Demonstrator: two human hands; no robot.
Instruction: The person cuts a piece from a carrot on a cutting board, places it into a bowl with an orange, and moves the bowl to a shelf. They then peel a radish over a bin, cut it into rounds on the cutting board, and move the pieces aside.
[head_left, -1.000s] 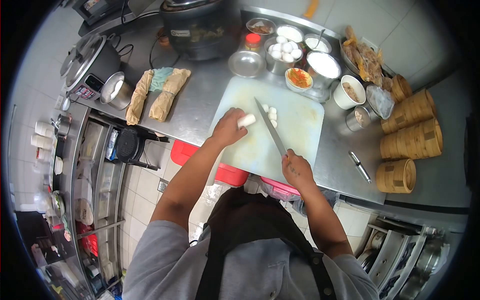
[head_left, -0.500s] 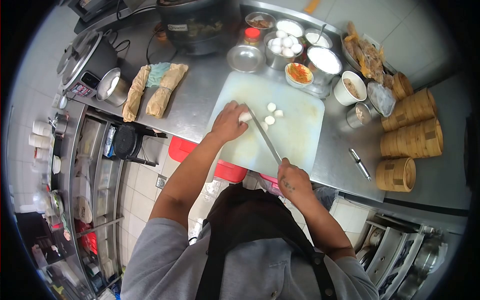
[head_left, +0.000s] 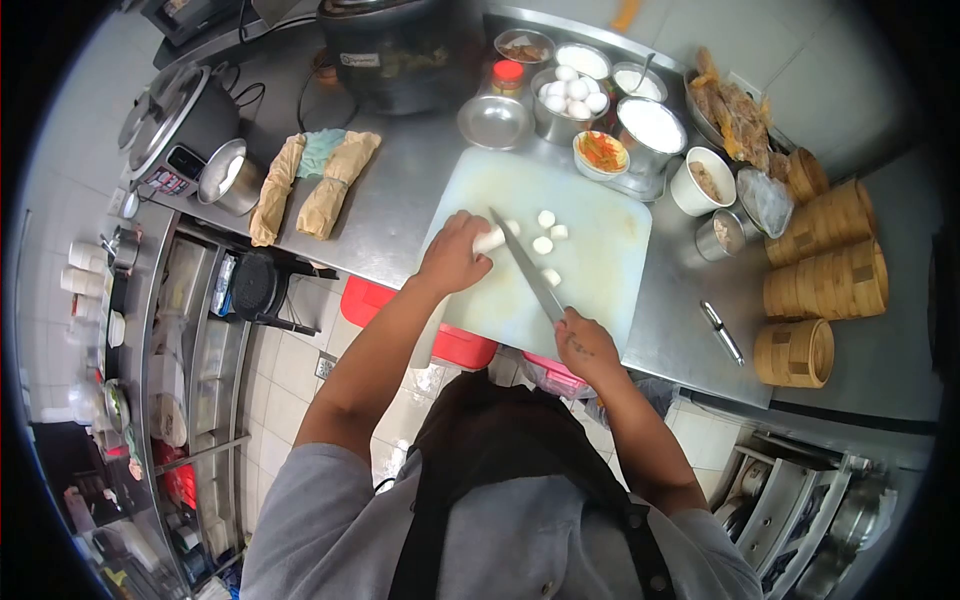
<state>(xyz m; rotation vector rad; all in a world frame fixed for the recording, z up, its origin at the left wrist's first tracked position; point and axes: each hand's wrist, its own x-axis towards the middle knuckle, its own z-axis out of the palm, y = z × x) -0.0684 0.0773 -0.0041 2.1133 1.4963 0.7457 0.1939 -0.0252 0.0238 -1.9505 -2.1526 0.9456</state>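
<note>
A long knife (head_left: pixel 528 268) is in my right hand (head_left: pixel 586 347), its fingers wrapped round the handle. The blade points up and left, its tip end over a white cylindrical piece of food (head_left: pixel 489 240). My left hand (head_left: pixel 455 254) grips that piece from the left, fingers closed on it. Several short white cut pieces (head_left: pixel 543 244) lie to the right of the blade on the pale cutting board (head_left: pixel 600 270).
Bowls of eggs (head_left: pixel 572 95), white powder (head_left: pixel 650 125) and shredded orange food (head_left: pixel 600 152) stand behind the board. Bamboo steamers (head_left: pixel 825 280) and a peeler-like tool (head_left: pixel 722 333) are at right. Paper-wrapped bundles (head_left: pixel 338 185), a metal pot (head_left: pixel 232 180) and a cooker (head_left: pixel 185 125) are at left.
One cut piece now lies lower on the board, apart from the others. The knife has shifted slightly, and more of the white cylinder shows beside my left hand.
</note>
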